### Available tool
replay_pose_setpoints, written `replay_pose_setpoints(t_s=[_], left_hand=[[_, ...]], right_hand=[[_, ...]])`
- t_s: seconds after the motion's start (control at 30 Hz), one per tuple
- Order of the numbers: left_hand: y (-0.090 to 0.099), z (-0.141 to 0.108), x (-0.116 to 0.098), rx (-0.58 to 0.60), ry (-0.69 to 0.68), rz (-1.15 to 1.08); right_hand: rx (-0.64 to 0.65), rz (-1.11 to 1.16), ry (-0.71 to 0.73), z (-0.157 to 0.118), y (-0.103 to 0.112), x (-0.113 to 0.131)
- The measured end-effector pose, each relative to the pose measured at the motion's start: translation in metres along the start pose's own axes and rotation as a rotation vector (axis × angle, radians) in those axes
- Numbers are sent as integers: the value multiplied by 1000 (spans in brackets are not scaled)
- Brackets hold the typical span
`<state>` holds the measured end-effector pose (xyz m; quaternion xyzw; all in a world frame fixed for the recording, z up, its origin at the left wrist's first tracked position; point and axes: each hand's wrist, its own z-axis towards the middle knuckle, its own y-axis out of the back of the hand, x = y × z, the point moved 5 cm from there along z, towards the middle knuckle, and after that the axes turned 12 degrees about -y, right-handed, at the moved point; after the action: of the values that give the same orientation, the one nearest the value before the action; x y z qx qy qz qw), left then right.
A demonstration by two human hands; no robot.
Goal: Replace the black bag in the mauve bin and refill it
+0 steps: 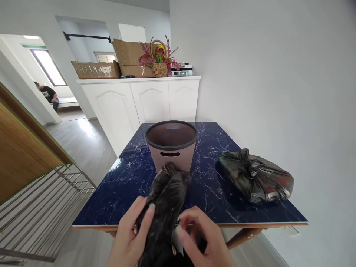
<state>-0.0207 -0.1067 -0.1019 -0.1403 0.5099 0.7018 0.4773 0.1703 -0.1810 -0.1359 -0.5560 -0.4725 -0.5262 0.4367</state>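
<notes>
A bunched black plastic garbage bag (169,200) stands up in front of me, over the near edge of the table. My left hand (133,226) is closed around its left side, with the thumb pressed on the front. At the bag's right edge, my right hand (201,235) has its thumb and index finger curled toward each other; whether they pinch the plastic is hard to see. Just behind the bag is a pinkish-brown trash can (183,155) with a dark rim and a handle slot. The bag's top overlaps its lower front.
A knotted black bag with things inside (256,178) lies on the right of the dark blue marbled table (122,200). Metal rack (47,207) at left. White cabinet (150,98) behind bears cardboard boxes (97,70) and a flower basket (160,69). A person (48,94) sits in the far room.
</notes>
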Motion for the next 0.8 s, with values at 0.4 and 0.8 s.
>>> replay_pose_setpoints(t_s=[0.4,0.8], left_hand=[[28,-17,27,-25,178,-79],[51,-23,31,-179,309,-128]], right_hand=[[208,277,-137,17,-2,-9],[244,308,-183,25,-21,-31]])
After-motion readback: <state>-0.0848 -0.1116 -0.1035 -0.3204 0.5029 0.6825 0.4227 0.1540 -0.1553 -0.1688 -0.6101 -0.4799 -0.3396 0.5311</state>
